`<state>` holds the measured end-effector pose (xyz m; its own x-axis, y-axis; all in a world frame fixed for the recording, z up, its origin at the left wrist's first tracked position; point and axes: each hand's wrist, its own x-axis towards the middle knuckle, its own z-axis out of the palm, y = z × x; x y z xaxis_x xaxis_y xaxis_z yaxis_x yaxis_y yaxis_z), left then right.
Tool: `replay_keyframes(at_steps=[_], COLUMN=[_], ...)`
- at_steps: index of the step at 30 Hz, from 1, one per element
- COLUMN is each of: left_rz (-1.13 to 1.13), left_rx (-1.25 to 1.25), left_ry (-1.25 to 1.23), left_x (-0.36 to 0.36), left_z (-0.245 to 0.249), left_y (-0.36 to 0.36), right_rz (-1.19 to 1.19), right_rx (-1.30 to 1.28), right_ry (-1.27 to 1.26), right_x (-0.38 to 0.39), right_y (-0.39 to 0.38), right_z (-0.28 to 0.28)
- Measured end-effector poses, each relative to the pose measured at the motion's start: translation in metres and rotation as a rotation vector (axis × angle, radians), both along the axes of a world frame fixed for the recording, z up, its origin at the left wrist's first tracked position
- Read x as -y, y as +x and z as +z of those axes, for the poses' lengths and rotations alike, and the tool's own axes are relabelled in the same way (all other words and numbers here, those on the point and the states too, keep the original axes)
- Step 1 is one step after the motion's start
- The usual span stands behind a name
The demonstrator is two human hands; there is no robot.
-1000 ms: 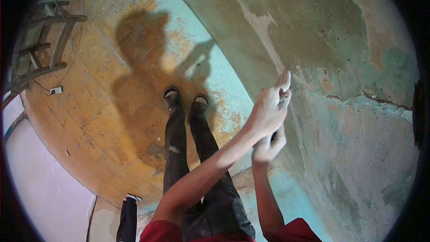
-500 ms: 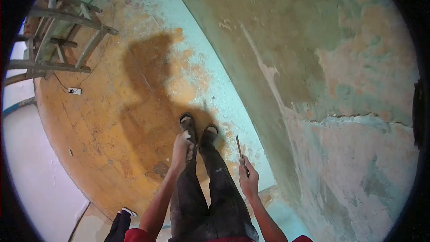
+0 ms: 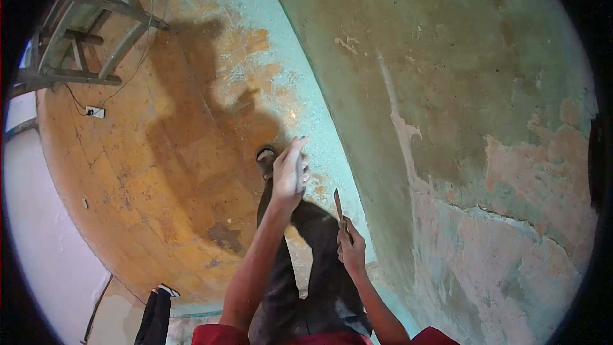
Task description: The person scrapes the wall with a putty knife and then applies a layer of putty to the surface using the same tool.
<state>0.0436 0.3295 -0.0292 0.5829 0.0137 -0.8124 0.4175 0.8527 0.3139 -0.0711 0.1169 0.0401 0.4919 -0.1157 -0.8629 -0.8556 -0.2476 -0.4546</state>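
My left hand [image 3: 290, 174] is raised in front of my legs, fingers partly stretched out and a little apart, with nothing visible in it. My right hand [image 3: 352, 250] is wrapped around the handle of a knife [image 3: 338, 205]. Its narrow dark blade points up and away from me, apart from the wall. On my right rises the wall [image 3: 447, 102], greenish-brown with pale patches where the coating has come off. A crack with a ragged edge [image 3: 504, 217] crosses its lower part.
A wooden ladder-like frame [image 3: 105, 6] stands at the far left. Near it, a white power strip [image 3: 95, 112] with cords lies on the worn orange floor [image 3: 128, 185]. Another person's leg and shoe [image 3: 167, 291] show at the lower left. Pale dust covers the floor along the wall.
My left hand has risen and moved right, its fingers more stretched out. The right hand keeps the knife in nearly the same place. One foot has gone from sight, and the view has shifted.
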Motion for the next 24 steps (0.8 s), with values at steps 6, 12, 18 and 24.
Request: replay_keyframes(at_steps=[6, 12, 18, 24], left_rz=[0.138, 0.074, 0.109, 0.287], left_rx=[-0.013, 0.263, 0.269, 0.241], left_ry=[-0.138, 0.498, 0.541, 0.808], left_x=[0.034, 0.09, 0.141, 0.149], left_z=[-0.019, -0.044, -0.054, -0.05], left_y=[0.059, 0.151, 0.194, 0.203], right_rz=[-0.077, 0.095, 0.216, 0.158], right_rx=[-0.119, -0.073, -0.183, -0.221], right_ry=[0.013, 0.032, -0.045, -0.057], right_x=[0.0, 0.029, 0.071, 0.083], right_y=[0.008, 0.004, 0.006, 0.008], right_z=[-0.008, -0.037, -0.05, -0.057])
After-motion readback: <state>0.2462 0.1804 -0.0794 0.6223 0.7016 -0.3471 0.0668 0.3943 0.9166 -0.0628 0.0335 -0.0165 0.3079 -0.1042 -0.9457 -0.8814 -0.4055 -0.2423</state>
